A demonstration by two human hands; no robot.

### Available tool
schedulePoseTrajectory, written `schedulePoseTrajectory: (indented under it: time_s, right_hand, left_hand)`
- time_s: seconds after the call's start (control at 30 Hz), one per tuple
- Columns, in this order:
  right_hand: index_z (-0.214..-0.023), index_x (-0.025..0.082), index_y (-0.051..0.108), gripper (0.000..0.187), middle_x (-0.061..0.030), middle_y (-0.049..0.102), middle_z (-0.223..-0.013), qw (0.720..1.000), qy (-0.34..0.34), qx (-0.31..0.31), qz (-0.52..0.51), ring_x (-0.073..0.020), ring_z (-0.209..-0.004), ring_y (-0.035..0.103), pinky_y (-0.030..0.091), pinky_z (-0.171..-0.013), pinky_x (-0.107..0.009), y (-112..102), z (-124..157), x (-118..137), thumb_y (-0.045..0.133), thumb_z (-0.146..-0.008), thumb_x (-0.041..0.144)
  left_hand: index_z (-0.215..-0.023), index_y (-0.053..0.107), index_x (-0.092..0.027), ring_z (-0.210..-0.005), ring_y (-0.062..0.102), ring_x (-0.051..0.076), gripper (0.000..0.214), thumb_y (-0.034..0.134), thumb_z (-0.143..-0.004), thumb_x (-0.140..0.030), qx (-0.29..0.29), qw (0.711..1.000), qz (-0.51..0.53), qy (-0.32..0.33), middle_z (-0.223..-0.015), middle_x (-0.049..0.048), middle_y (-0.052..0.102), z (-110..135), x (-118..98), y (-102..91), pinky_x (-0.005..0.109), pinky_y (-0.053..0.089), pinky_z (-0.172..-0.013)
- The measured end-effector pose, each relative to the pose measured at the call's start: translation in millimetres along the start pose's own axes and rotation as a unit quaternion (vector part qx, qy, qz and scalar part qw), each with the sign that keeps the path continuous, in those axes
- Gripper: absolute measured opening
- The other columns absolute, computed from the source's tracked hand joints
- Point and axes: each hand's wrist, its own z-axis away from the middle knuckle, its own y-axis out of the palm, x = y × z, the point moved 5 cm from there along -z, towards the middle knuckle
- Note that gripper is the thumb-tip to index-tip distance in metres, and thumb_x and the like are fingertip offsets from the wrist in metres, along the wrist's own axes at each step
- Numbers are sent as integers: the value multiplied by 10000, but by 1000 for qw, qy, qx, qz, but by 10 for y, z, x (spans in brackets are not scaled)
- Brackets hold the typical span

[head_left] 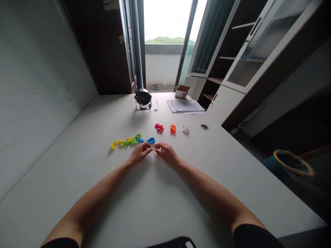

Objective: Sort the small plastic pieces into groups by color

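Note:
My left hand [141, 152] and my right hand [166, 152] meet over the middle of the white table, fingertips almost together. Between them is a small whitish translucent piece [153, 148], pinched by both hands; its exact shape is too small to make out. Just beyond the fingers lie blue plastic pieces [151, 140]. Green pieces [134, 141] and yellow pieces [117, 142] spread out to the left of my left hand. Farther back sit little piles of red pieces [159, 128], orange pieces [173, 129] and clear pieces [185, 130].
A small black fan [143, 99] stands at the back of the table [124, 206], with a thin cord [156, 106] beside it. Papers [185, 106] and an open cardboard box [182, 92] lie at the back right. A round cable hole [204, 127] is nearer. A bin [293, 163] stands off the right edge.

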Motion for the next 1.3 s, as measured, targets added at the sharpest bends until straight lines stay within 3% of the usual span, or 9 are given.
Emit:
schedulePoseTrajectory:
  time_s: [0.3,0.5,0.7,0.87,1.13,1.3]
  right_hand:
    - [-986,211,644,121,-22,666,-885,1000,-9,-16,5,-128,-757,568,451,-746,-237,-6,1,-9,564,-946,293]
    - [-971,212,644,175,-3,655,-827,999,15,-10,-27,-105,-674,539,441,-673,-212,7,9,-26,555,-950,361]
    - [-949,200,647,231,-3,649,-802,996,27,-1,-85,-106,-680,546,440,-652,-211,29,23,-3,568,-937,416]
    - [-908,173,632,315,-9,640,-780,980,55,3,-194,-112,-686,546,447,-673,-224,37,3,-35,596,-911,486]
    - [-933,181,631,334,-21,671,-796,969,83,26,-232,-127,-708,595,456,-694,-239,66,9,-72,540,-938,503]
    - [-1012,189,623,278,15,617,-737,980,58,11,-192,-106,-644,526,420,-640,-224,71,20,-48,598,-909,446]
  left_hand:
    - [-1053,641,-199,-661,564,108,295,601,-868,-426,35,999,-6,10,-762,-2,649,12,-35,36,203,413,-611]
    - [-1081,634,-221,-694,587,109,221,581,-884,-307,16,994,-98,51,-869,13,678,29,-59,41,229,443,-673]
    - [-1074,648,-233,-855,614,168,194,514,-943,-284,-18,939,-300,168,-999,60,683,102,-267,-13,304,446,-819]
    - [-1127,623,-243,-880,614,173,210,492,-974,-304,-74,913,-332,225,-1011,49,684,146,-351,-60,315,451,-827]
    - [-1000,634,-227,-766,600,141,193,535,-964,-389,-67,926,-300,218,-864,15,675,143,-325,-67,285,428,-746]
    - [-942,625,-218,-722,582,127,212,540,-955,-412,-56,941,-276,187,-797,-1,658,131,-288,-57,268,410,-712]
